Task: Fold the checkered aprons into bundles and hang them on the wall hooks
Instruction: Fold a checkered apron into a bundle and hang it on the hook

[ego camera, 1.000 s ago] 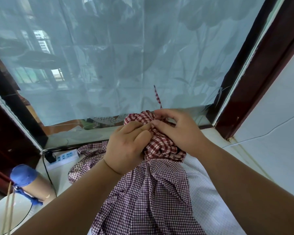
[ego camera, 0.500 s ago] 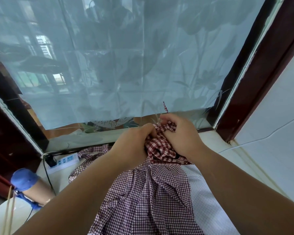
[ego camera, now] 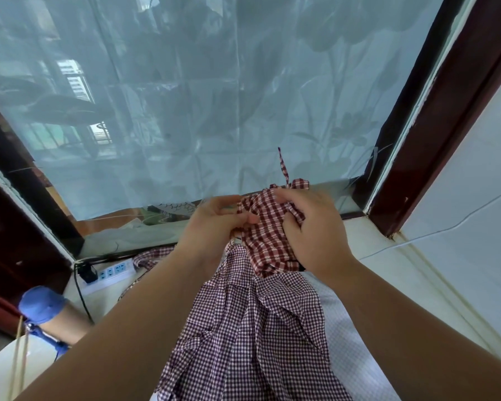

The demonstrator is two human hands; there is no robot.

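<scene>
Checkered aprons take up the middle of your view, in front of a pale blue-grey sheer curtain (ego camera: 214,96) that covers the window. A dark red-brown wooden window frame (ego camera: 446,111) runs up the right side. Below it the pale tiled counter (ego camera: 373,250) carries the cloth.

The bigger piece is the fine-checked maroon-and-white apron (ego camera: 252,328). It lies in loose folds on the counter between your forearms, partly over a white dotted cloth (ego camera: 347,342).

Above it, lifted towards the window, you hold the large-checked red-and-white apron bundle (ego camera: 269,230), scrunched into a tight wad. Its lower edge meets the fine-checked apron, but you cannot tell whether they touch.

Your right hand (ego camera: 315,230) has its fingers curled round the right side of the bundle. Your left hand (ego camera: 211,230) pinches the bundle's left edge between thumb and curled fingers.

At the far left stands a tan cylinder with a blue cap (ego camera: 45,305). Near it, a white power strip (ego camera: 110,272) lies on the counter with a black plug in it. A thin checked strap (ego camera: 282,166) sticks up from the top of the bundle.
</scene>
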